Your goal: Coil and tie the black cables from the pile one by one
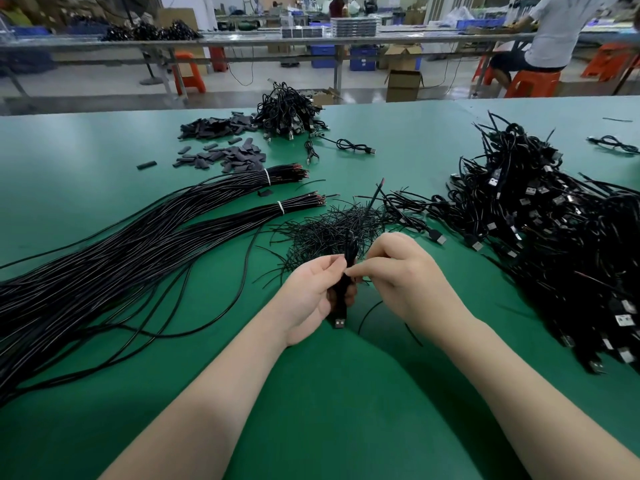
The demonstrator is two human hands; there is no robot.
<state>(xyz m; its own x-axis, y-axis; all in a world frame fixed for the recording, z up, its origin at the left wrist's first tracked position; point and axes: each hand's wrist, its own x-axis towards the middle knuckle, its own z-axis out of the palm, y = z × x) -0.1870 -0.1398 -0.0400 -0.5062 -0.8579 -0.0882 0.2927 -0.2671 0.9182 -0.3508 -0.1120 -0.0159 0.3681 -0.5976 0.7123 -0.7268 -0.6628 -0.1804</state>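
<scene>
Left hand (pixel 317 292) grips a coiled black cable (pixel 341 296) upright above the green bench (pixel 104 161), fingers curled round the bundle, its USB plug (pixel 340 322) poking out just below the grip. Right hand (pixel 401 271) meets it from the right, thumb and forefinger pinching something thin at the top of the coil; too small to tell if it is a tie or the cable's own tail. Both grips closed, touching the same bundle.

Just beyond the grip: a tangle of thin black twist ties (pixel 332 230) on the bench. Right of the grip, well apart: the big pile of black USB cables (pixel 540 230), many plugs showing. Left of the grip: two long banded cable bundles (pixel 138 244) with white ties near their stripped ends, loose strands running under the left forearm. Far beyond the grip: a smaller heap of cables (pixel 289 110), and scattered dark sleeve pieces (pixel 221 143) beside it. One loose thin cable (pixel 367 317) curves on the bench just below the right hand.
</scene>
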